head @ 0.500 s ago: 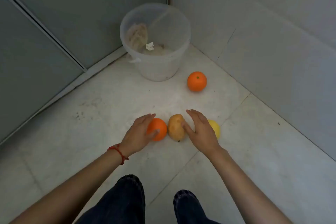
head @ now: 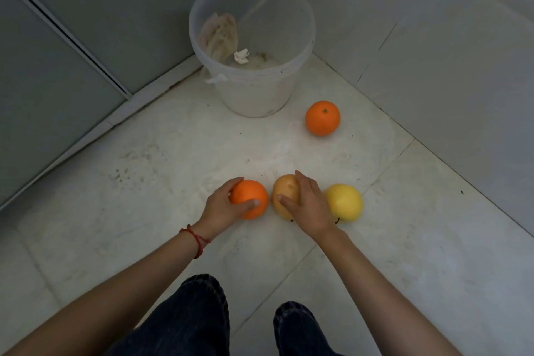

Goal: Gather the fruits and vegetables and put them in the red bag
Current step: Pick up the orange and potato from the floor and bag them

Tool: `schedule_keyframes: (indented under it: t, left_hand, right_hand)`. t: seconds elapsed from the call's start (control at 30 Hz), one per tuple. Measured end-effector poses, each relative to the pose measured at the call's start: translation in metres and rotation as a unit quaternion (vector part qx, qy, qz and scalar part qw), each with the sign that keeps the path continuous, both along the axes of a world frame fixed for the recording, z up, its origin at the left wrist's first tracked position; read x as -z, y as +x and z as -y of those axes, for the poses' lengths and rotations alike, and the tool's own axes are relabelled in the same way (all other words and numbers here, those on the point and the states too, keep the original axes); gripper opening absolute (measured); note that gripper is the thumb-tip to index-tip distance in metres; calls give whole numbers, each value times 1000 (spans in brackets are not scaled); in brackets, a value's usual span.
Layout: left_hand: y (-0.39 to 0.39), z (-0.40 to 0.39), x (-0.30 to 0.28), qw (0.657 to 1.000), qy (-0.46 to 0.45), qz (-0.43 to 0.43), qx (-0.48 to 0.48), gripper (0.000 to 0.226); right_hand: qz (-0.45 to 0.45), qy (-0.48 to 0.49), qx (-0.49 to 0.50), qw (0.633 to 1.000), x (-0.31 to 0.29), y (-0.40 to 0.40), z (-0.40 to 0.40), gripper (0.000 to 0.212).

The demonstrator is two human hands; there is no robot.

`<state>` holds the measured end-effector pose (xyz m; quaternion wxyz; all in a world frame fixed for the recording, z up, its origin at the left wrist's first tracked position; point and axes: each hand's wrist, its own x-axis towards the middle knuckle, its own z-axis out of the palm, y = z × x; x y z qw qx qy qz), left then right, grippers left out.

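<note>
Both our hands were on the produce lying on the pale tiled floor (head: 144, 211).

Our left hand (head: 221, 206) curled around the near round orange (head: 250, 202), thumb across its front, while our right hand (head: 307, 205) lay over the tan oval potato (head: 284, 192), fingers and thumb bent round it. A smooth yellow fruit (head: 345, 202) sat just beside that hand; a second round orange (head: 322, 118) rested apart, near the translucent white plastic bucket (head: 254, 95) in the corner.
</note>
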<state>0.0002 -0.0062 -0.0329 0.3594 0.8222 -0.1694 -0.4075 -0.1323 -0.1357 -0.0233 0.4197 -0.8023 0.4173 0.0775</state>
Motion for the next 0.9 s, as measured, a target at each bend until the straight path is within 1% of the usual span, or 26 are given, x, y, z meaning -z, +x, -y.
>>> schedule_keyframes:
  t: [0.1,0.2,0.3,0.4,0.67,0.9]
  left_hand:
    - [10,-8,1,996,-15,-61,-66,61]
    - [15,-15,-1,992,-16,-83,-94,59]
    - [19,-18,-7,988,-27,-100,-113,58]
    - [18,-20,-25,982,-39,-122,-137,56]
    - [5,-38,-114,974,-48,-147,-167,53]
    - [-3,-63,-224,960,-42,-147,-233,41]
  right_hand:
    - [-25,18,36,999,3,4,-4,76]
    - [-29,31,62,997,5,7,-8,78]
    - [-5,46,91,995,2,9,-9,76]
    - [33,70,131,988,-15,6,-11,74]
    - [74,94,184,976,-114,-14,-20,72]
    - [84,112,221,965,-222,-31,-41,67]
